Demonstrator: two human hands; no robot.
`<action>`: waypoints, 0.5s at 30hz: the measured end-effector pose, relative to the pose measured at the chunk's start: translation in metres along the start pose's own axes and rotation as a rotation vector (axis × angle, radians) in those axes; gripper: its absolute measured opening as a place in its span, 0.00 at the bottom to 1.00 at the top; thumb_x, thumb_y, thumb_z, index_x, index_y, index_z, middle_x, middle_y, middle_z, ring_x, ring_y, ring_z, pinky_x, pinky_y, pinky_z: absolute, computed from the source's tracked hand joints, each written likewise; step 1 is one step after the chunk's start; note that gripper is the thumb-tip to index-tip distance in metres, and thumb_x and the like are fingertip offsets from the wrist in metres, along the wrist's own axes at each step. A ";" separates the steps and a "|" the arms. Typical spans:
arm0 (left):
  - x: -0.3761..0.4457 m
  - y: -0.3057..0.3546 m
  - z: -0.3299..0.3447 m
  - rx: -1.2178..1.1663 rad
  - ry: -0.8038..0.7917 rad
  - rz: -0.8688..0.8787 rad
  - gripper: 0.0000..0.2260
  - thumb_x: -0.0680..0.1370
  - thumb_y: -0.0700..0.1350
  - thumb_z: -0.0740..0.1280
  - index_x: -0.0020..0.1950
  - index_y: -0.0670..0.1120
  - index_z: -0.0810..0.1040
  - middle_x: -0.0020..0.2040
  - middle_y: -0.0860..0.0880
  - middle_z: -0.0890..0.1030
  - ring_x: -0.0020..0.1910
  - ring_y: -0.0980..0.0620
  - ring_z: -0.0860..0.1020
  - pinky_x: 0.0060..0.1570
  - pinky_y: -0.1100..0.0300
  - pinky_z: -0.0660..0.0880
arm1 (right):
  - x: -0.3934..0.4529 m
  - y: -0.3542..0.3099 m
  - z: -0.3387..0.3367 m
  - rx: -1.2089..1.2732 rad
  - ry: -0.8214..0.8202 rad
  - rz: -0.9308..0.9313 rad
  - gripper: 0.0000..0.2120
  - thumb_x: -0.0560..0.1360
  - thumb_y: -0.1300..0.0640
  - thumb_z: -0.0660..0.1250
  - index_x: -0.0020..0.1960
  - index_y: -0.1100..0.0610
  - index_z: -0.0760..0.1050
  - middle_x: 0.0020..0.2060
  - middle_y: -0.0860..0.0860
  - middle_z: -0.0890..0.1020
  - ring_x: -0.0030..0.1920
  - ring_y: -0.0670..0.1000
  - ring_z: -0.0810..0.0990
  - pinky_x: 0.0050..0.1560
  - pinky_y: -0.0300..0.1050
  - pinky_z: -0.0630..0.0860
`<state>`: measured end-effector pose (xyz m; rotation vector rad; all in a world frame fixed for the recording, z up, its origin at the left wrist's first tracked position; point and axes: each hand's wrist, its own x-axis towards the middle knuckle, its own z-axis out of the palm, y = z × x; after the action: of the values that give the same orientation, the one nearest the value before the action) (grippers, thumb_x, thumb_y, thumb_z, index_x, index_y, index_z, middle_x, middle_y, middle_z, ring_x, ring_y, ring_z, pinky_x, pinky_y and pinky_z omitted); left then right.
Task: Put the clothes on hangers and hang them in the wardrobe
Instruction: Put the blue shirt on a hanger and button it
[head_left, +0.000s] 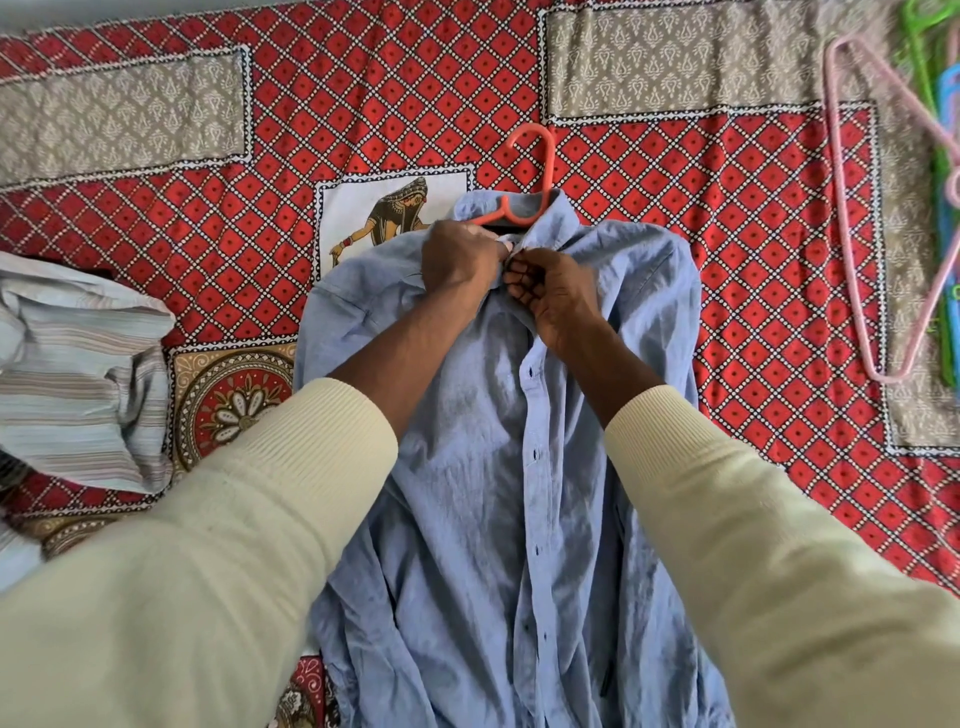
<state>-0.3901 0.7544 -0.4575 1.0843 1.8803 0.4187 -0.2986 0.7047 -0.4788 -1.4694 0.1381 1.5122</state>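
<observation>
Left hand grip: left hand (460, 254) is curled closed on the blue shirt's collar edge, knuckles up, pinching the fabric at the neck opening.
Right hand grip: right hand (550, 296) is curled closed too, fingertips (514, 283) bent inward and pinching the placket at the top button, just beside the left hand; the two nearly touch.
Sleeves: cream ribbed sleeves (291, 499) cover both forearms and reach in from the near edge of the view.
Blue shirt: blue shirt (478, 493) lies flat, front up, on the bed, with its buttoned placket running down the middle and dark buttons showing along it.
Striped shirt: striped shirt (78, 374) lies crumpled at the left, apart from the blue one.
Red hanger: red hanger (524, 176) sits inside the collar, with its hook sticking out past the neck onto the bedspread.
Bedspread: red patterned bedspread (753, 249) carries everything.
Spare hangers: pink hanger (852, 208) lies at the far right, with green hanger (922, 62) and blue ones overlapping beside it, well apart from the shirt.
</observation>
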 end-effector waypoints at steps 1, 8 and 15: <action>0.001 0.000 0.001 0.008 -0.005 0.009 0.06 0.69 0.44 0.77 0.44 0.45 0.85 0.43 0.47 0.86 0.41 0.49 0.83 0.43 0.56 0.81 | 0.001 0.001 0.001 -0.020 0.007 -0.003 0.10 0.76 0.64 0.64 0.36 0.62 0.78 0.26 0.51 0.80 0.26 0.47 0.77 0.31 0.37 0.75; 0.012 0.002 -0.001 0.149 -0.142 0.084 0.09 0.74 0.42 0.67 0.52 0.42 0.83 0.48 0.45 0.84 0.47 0.46 0.82 0.46 0.53 0.81 | 0.002 0.004 0.002 -0.129 0.054 -0.081 0.06 0.74 0.68 0.66 0.38 0.63 0.78 0.28 0.55 0.79 0.26 0.48 0.75 0.30 0.38 0.75; 0.018 0.006 -0.008 0.229 -0.256 0.095 0.10 0.70 0.41 0.69 0.50 0.40 0.83 0.47 0.42 0.84 0.43 0.46 0.81 0.36 0.57 0.77 | -0.001 0.005 -0.001 -0.112 0.050 -0.121 0.07 0.75 0.68 0.67 0.39 0.62 0.79 0.27 0.55 0.79 0.25 0.49 0.74 0.29 0.38 0.74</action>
<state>-0.3978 0.7735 -0.4585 1.3170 1.6818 0.1100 -0.3020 0.7012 -0.4810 -1.5766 -0.0064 1.4047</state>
